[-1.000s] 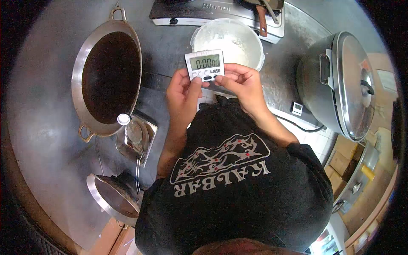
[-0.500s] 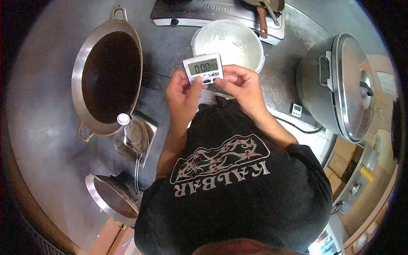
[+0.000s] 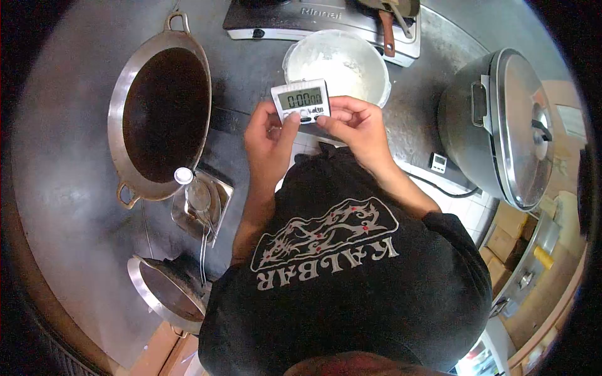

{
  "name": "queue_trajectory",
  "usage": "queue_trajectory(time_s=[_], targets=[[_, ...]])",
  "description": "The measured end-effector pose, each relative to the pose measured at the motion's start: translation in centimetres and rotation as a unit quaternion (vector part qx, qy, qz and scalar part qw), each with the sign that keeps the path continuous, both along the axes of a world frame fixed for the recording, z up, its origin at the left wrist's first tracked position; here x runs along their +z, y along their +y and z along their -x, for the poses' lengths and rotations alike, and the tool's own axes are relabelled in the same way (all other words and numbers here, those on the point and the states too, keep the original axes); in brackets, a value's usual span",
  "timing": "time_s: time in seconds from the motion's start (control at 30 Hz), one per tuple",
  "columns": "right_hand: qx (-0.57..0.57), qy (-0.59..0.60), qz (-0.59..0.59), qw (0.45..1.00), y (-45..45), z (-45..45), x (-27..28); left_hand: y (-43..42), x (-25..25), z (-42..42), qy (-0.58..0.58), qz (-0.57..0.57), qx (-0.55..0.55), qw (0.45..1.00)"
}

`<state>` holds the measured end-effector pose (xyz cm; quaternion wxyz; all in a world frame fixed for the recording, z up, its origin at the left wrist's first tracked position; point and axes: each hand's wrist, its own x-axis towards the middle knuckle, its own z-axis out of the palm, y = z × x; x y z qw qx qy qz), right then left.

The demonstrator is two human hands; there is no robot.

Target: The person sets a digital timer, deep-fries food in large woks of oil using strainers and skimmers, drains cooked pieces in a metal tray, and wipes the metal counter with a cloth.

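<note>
A white digital timer with a display of zeros is held up between both hands, in front of the counter's edge. My left hand is closed on its left side, the thumb on the buttons below the display. My right hand grips the lower right corner, thumb on the front. Just behind the timer stands a translucent round tub with white powder or paste in it. A second small timer lies on the counter to the right.
A large wok of dark liquid is at the left, with a metal container holding a ladle beside it and a smaller pan below. A gas stove stands at the back. A big lidded pot is at the right.
The timer has dropped slightly and tilted a little, and both hands have kept hold of it. Its display still reads zeros.
</note>
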<state>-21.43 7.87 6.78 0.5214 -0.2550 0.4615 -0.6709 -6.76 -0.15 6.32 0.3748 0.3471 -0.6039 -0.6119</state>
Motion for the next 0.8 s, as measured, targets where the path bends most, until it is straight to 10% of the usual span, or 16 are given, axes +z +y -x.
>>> queue_trajectory(time_s=[0.8], targets=[[-0.019, 0.001, -0.005, 1.000, -0.3, 0.2, -0.8, 0.1, 0.8, 0.3, -0.048, -0.002, 0.041, 0.998]])
